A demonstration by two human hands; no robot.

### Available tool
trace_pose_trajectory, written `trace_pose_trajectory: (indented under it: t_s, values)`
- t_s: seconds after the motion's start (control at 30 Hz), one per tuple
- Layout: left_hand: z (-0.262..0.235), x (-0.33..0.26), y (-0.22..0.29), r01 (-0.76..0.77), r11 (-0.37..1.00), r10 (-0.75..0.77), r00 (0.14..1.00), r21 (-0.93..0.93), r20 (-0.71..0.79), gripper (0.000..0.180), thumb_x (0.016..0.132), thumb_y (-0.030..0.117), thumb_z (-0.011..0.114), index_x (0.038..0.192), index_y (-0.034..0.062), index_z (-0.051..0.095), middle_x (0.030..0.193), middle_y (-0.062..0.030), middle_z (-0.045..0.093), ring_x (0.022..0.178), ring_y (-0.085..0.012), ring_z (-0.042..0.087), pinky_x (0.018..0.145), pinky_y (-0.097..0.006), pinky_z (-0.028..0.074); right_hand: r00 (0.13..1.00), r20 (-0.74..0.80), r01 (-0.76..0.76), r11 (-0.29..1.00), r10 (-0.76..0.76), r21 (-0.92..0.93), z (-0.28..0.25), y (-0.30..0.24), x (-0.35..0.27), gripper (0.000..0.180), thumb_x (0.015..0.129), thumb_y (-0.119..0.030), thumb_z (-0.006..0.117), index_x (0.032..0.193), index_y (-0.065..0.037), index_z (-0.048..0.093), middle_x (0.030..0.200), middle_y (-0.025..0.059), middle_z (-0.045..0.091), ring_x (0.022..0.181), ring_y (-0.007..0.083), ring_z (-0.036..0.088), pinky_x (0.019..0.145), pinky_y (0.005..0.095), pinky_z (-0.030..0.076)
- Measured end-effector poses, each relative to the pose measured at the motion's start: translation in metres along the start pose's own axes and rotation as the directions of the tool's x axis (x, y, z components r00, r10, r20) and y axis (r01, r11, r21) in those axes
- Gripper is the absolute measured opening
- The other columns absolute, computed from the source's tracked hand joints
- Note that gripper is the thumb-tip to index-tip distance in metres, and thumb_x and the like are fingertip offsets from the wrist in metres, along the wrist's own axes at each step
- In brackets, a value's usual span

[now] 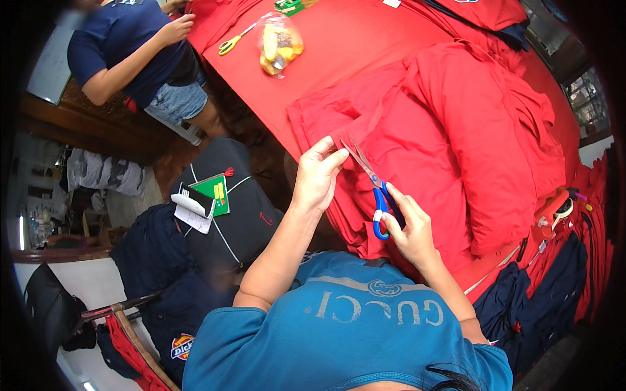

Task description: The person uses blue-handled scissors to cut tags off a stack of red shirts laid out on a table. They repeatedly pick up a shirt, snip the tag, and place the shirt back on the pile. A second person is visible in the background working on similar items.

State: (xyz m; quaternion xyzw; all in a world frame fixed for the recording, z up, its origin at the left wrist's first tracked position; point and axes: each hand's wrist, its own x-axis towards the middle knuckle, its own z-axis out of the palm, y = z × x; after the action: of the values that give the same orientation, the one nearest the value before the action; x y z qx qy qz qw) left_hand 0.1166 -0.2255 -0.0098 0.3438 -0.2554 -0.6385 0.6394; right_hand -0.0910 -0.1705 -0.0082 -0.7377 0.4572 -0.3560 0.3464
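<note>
Red garment (450, 150) lies in loose folds on the bench (352, 39), just beyond the teal shirt (365, 342) of the person at work. Over the garment's near left part, the right hand (414, 228) has its grip curled around the handles of the blue-handled scissors (375, 179), thumb at one loop; the blades stand slightly parted, tips near the left fingertips. At the garment's left edge, the left hand (316, 176) has its grip drawn to a pinch, thumb against finger, on a bit of that edge; how much cloth it has hold of is too small to tell.

Right of the garment and a little nearer, navy clothes (564, 280) hang low, and a white roll (565, 208) sits beside the garment's right end. Left of the garment, well apart, navy fabric (153, 251) is heaped against a rounded black bundle (244, 202) crossed by white lines, on which rest a green packet (220, 189) and white papers (193, 220).

Beyond the garment, toward its left, a clear plastic bag (279, 45) with yellow contents lies on the bench, yellow-handled scissors (228, 45) beside it. Past the garment's far left, a co-worker (124, 52) in a navy top and denim shorts stands near the bench. Farther left of the garment hang grey-and-white cloths (107, 171)
</note>
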Motion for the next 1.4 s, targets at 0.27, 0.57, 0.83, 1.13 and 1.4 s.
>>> trace_pose_trajectory:
  t_s: [0.27,0.57,0.83,1.13,1.4]
  values:
    - [0.002,-0.007,-0.007,0.030,0.992,-0.035,0.999,0.121,0.040,0.032,0.088,-0.004,0.059,0.119,-0.0028,0.058,0.112,-0.0093,0.065,0.102,-0.0168,0.061,0.092,-0.031,0.047,0.999,0.003,-0.051,0.998,0.051,0.045,-0.002,-0.006,0.008,0.047,0.085,-0.007,0.065,0.130,0.000,0.053,0.089,0.0157,0.059,0.071,0.0235,0.058,0.067,0.0330,0.049]
    - [0.001,-0.008,-0.008,0.030,0.990,-0.036,0.999,0.140,0.037,0.031,0.086,-0.002,0.062,0.117,0.0003,0.056,0.104,-0.0065,0.064,0.092,-0.0125,0.061,0.081,-0.027,0.048,0.880,0.309,-0.466,0.537,0.360,0.703,-0.003,0.005,0.002,0.038,0.095,-0.009,0.052,0.132,0.003,0.051,0.093,0.0135,0.065,0.066,0.0168,0.062,0.058,0.0262,0.052]
    - [-0.094,0.081,0.018,-0.098,0.728,0.389,0.874,0.679,-0.291,0.023,0.084,0.004,0.068,0.104,0.0018,0.057,0.084,-0.0055,0.059,0.079,-0.0148,0.060,0.070,-0.027,0.049,0.942,0.078,-0.317,0.789,0.327,0.526,-0.064,-0.034,-0.053,0.067,0.083,-0.006,0.064,0.144,-0.003,0.037,0.110,0.0103,0.057,0.095,0.0179,0.062,0.082,0.0303,0.051]
    - [-0.055,0.057,-0.040,-0.479,-0.356,0.372,0.715,0.803,0.591,0.020,0.084,0.024,0.068,0.093,0.0071,0.071,0.105,-0.0110,0.062,0.092,-0.0332,0.059,0.086,-0.042,0.047,0.908,-0.144,-0.401,0.915,0.393,-0.034,-0.054,-0.033,-0.166,0.058,0.079,0.006,0.056,0.136,-0.002,0.047,0.108,0.0205,0.057,0.097,0.0345,0.060,0.086,0.0366,0.047]
    - [-0.092,0.083,0.002,-0.248,-0.180,0.426,0.852,0.952,0.303,0.017,0.081,0.020,0.071,0.089,0.0062,0.065,0.095,-0.0137,0.061,0.091,-0.0347,0.060,0.079,-0.045,0.049,0.980,-0.152,-0.181,0.890,0.128,-0.418,-0.015,0.007,-0.219,0.071,0.072,0.010,0.061,0.139,-0.005,0.043,0.101,0.0196,0.050,0.093,0.0367,0.054,0.082,0.0428,0.046]
